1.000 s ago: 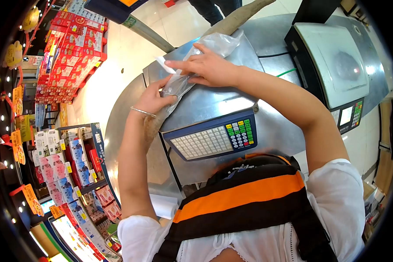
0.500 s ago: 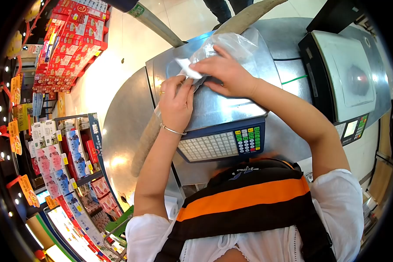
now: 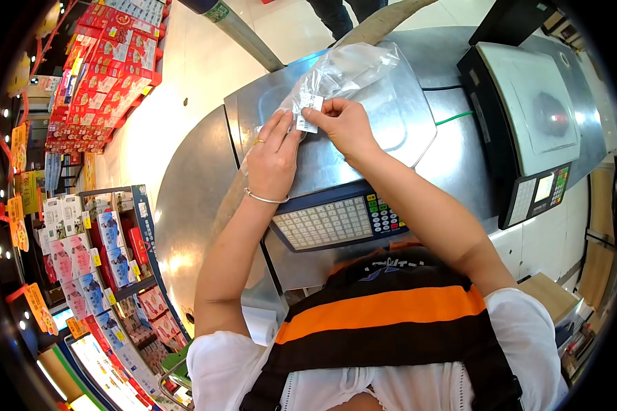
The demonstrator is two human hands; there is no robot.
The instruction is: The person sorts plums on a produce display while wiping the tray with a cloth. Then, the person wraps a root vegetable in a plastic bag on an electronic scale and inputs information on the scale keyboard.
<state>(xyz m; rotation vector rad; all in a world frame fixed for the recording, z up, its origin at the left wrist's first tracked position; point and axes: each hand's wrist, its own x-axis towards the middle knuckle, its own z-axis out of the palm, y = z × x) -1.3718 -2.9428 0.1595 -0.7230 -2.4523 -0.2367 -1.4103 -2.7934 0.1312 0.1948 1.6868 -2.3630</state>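
A long, pale brown root vegetable point(image 3: 384, 22), which looks like a yam, lies slantwise across the weighing scale point(image 3: 399, 127). A clear plastic bag point(image 3: 356, 65) is wrapped around its middle, and both ends stick out. My left hand point(image 3: 273, 161) is closed over the bag, fingers together and pressing on it near the label. Between thumb and fingers, my right hand point(image 3: 348, 130) pinches a white barcode label point(image 3: 309, 115) that lies against the bag. Part of the root is hidden under my left hand and forearm.
The scale's keypad point(image 3: 325, 222) faces me. A second scale point(image 3: 528, 109) stands at right on the steel counter point(image 3: 192, 178). Red boxes point(image 3: 116, 55) are stacked at upper left, above a shelf of packets point(image 3: 82, 253). A person's legs point(image 3: 339, 14) show beyond the counter.
The label, earlier tilted and blurred above the bag, now lies against it with its print showing. My right hand has shifted from over the bag down to the label's edge.
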